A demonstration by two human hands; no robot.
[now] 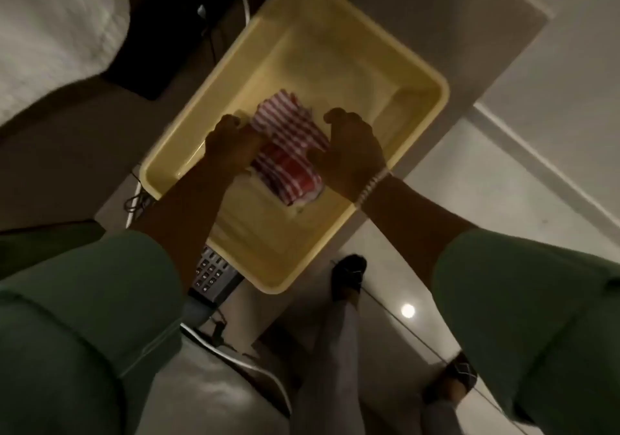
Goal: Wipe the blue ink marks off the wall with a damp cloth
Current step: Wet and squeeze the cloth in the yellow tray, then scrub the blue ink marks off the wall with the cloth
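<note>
Our left hand [231, 143] and right hand [352, 153] both clench the red-striped cloth [288, 153] over the yellow basin [432, 99]; we judge it soft, limp, heavier when wet, best gripped at opposite ends for wringing; no ink marks show.

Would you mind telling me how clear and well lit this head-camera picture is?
Head view: dim, warm light, with motion blur softening the checked cloth and both hands, left and right; a lamp glares off the glossy floor; wide-angle distortion bends the yellow basin.
</note>
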